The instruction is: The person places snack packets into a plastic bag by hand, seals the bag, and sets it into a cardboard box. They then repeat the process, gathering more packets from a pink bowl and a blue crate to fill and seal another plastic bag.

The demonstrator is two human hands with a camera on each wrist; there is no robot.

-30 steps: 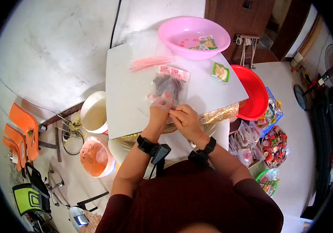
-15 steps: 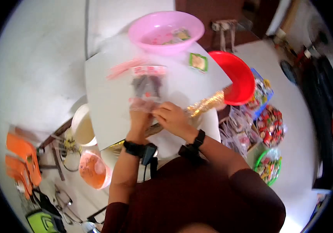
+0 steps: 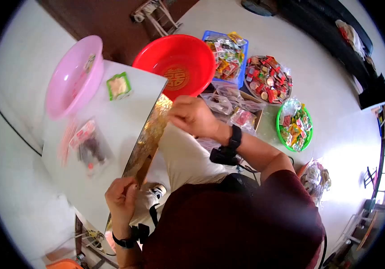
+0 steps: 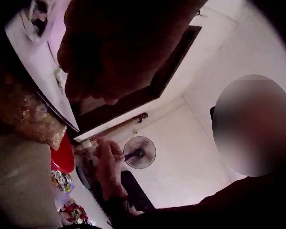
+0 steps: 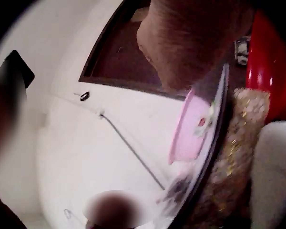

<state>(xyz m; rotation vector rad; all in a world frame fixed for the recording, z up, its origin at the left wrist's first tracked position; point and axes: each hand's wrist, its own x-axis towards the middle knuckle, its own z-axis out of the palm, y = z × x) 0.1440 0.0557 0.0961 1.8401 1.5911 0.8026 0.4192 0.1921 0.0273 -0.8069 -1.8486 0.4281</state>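
On the white table [image 3: 98, 197] lies a clear plastic bag [image 3: 91, 148] with a red-and-white printed top and dark contents. My left hand [image 3: 121, 197] is at the table's front edge, fingers loosely curled, with no object showing in it. Past the gold-trimmed edge, my right hand [image 3: 194, 117] hangs with bent fingers, close to the red basin [image 3: 174, 54] and a carton of clear bags [image 3: 257, 117]. Nothing shows in its grasp. The wrist views show both hands dark, their fingertips mostly hidden.
A pink basin [image 3: 73, 76], a green packet [image 3: 118, 86] and thin pink sticks [image 3: 67, 141] are on the table. Beyond on the floor stand a blue crate [image 3: 245, 56] of packets, a round tray of red packets [image 3: 269, 80] and a green basket [image 3: 310, 134].
Both hands have left the clear bag, which stays on the table. They moved apart, the right one towards the red basin and carton. The head view has turned right.
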